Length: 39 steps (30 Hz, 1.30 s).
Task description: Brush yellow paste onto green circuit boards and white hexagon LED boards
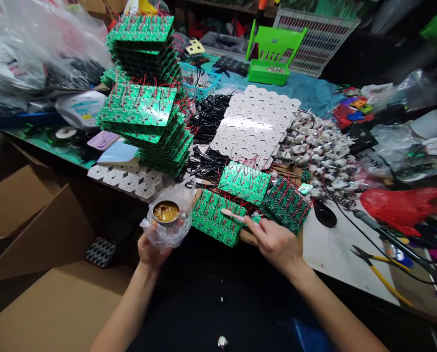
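Observation:
My left hand (152, 252) is closed around a small round tin (167, 213) wrapped in a clear plastic bag (174, 234); amber-coloured stuff shows inside the tin. In my right hand (277, 243) is a toothbrush (233, 215) with a pale pink handle. Its bristle end lies over a green circuit board (214, 220) with red wires, at the table's near edge; whether it touches cannot be told. Behind that board lies a second wired board (244, 182), and a darker green panel (287, 204) sits to the right.
Tall stacks of wired boards (141, 105) rise at the left. White perforated panels (255, 122) and a heap of small white parts (319, 146) lie farther back. Yellow-handled cutters (383, 278) and a soldering iron (390, 234) are at right; open cardboard boxes (57, 308) stand lower left.

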Available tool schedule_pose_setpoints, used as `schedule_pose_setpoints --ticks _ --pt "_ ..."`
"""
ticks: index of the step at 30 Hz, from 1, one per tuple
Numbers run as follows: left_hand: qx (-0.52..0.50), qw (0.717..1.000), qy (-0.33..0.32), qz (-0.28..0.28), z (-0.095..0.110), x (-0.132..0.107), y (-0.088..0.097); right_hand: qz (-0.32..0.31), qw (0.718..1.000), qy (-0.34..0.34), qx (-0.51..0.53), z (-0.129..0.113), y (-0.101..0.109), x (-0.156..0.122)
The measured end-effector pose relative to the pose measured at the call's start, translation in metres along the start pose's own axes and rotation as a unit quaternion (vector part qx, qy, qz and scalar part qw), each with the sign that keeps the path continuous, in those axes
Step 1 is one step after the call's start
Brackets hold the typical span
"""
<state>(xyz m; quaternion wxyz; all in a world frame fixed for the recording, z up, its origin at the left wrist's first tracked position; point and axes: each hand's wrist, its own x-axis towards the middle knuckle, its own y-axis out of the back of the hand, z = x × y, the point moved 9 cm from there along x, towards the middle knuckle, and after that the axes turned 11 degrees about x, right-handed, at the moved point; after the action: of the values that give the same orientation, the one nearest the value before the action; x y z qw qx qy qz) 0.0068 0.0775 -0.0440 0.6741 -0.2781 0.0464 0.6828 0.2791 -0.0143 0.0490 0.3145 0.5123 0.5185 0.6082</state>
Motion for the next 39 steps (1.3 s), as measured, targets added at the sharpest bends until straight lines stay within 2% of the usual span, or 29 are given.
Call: schedule_pose_setpoints --ticks 3,5,7,11,15,18,22,26,29,33,36,39 --pt "0.000 1.000 0.000 0.000 0.004 -0.001 -0.002 0.002 0.999 -0.037 -0.039 0.021 -0.001 0.011" --pt "0.004 1.000 -0.001 0.003 0.006 -0.002 -0.003 0.009 0.998 -0.051 -0.037 0.025 0.004 0.008" --pt "0.016 1.000 -0.007 0.004 0.007 -0.002 -0.003 0.020 0.999 -0.045 -0.004 0.019 0.011 -0.002" --pt "0.030 0.999 -0.013 -0.012 0.005 0.001 -0.005 0.018 0.997 0.011 0.078 -0.010 0.020 -0.033" --pt "0.032 0.999 -0.028 -0.022 0.004 0.005 -0.003 0.004 0.997 0.032 0.073 -0.021 0.017 -0.044" --pt "0.039 0.999 -0.029 -0.019 0.005 0.004 -0.002 0.023 1.000 0.011 0.017 -0.006 0.016 -0.032" --pt "0.025 0.999 -0.023 -0.022 0.007 0.002 -0.005 0.023 0.997 -0.057 -0.049 0.023 0.010 -0.016" --pt "0.000 1.000 -0.003 -0.020 -0.001 0.002 -0.003 0.032 0.992 -0.122 0.006 0.035 0.011 -0.013" --pt "0.009 1.000 -0.004 -0.004 -0.003 -0.001 0.002 0.072 0.978 -0.128 0.148 0.024 0.021 -0.009" --pt "0.070 0.996 -0.049 0.008 0.010 -0.007 -0.002 0.076 0.948 -0.056 0.305 -0.016 0.030 0.012" --pt "0.121 0.989 -0.080 -0.002 0.021 -0.011 -0.009 0.056 0.943 0.001 0.329 -0.047 0.029 0.034" --pt "0.139 0.985 -0.101 -0.020 0.029 -0.013 -0.014 0.042 0.952 0.030 0.303 -0.065 0.023 0.052"
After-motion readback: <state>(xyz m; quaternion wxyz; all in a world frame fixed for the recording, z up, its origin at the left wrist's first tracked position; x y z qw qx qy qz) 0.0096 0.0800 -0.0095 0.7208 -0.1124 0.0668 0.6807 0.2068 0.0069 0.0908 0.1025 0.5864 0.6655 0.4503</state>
